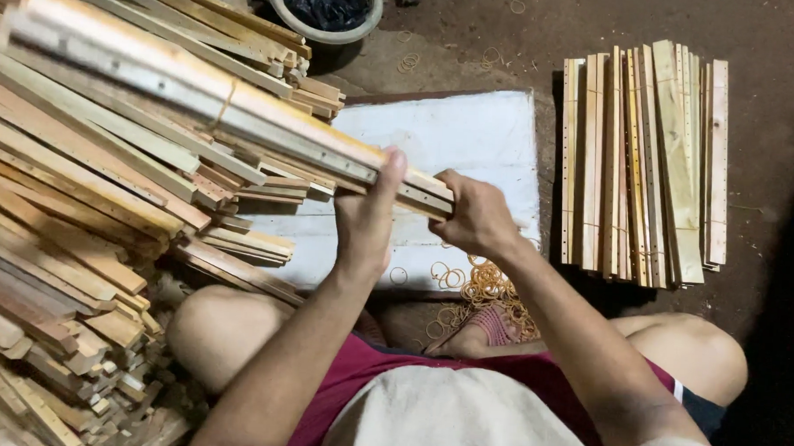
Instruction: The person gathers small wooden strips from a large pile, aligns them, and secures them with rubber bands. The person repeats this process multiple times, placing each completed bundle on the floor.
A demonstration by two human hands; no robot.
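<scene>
A long bundle of thin wooden slats (199,93) slants from the upper left down to the middle, with a rubber band around it near its far part. My left hand (365,217) grips the bundle close to its near end, thumb on top. My right hand (475,215) is closed around the very end of the same bundle. A heap of loose yellow rubber bands (485,283) lies just below my right wrist, by my foot. I sit on the ground with both knees spread.
A big untidy pile of wooden slats (62,238) fills the left side. Flat bundles of drilled slats (645,161) lie on the dirt floor at the right. A white board (470,133) lies under my hands. A round tub (328,14) stands at the top.
</scene>
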